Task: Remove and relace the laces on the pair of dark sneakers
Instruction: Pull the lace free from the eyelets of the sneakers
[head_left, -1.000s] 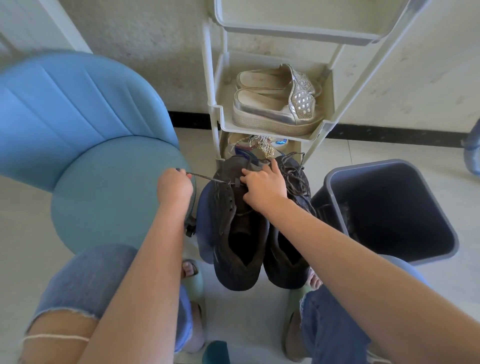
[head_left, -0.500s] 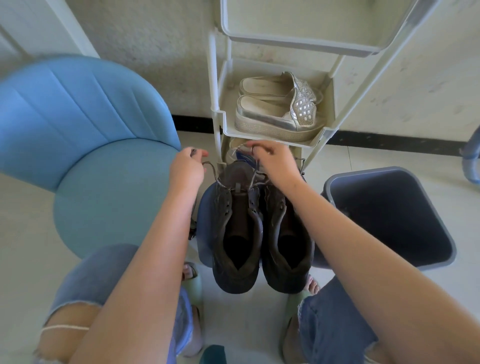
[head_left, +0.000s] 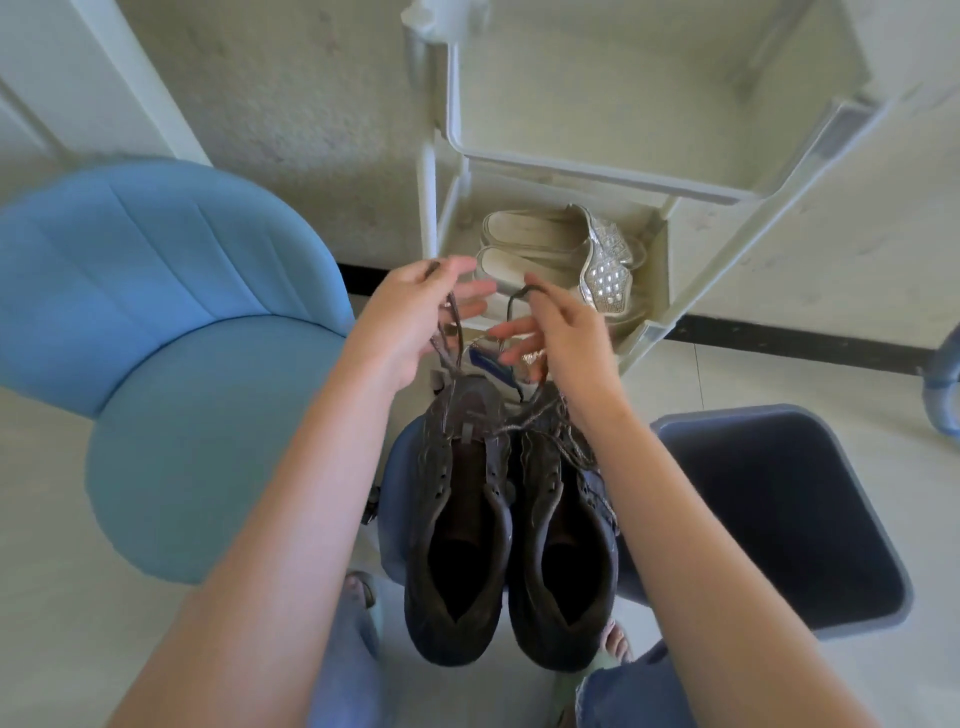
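Lace ends (head_left: 451, 319) pinched by left hand (head_left: 410, 317) and right hand (head_left: 569, 332) above sneakers (head_left: 441, 467) between chair (head_left: 208, 415) and bin (head_left: 779, 519).

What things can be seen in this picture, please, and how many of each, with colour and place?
sneakers: two, dark, side by side in the centre, toes towards the rack
lace: dark, count unclear, rising from the sneakers' toe end to both hands
chair: one, blue, left
rack: one, white, against the wall
slip-on shoes: two, silver-white, on the rack's lower shelf
bin: one, dark grey, right
jeans: blue, bottom edge
left hand: pinches one lace end
right hand: pinches the other lace end
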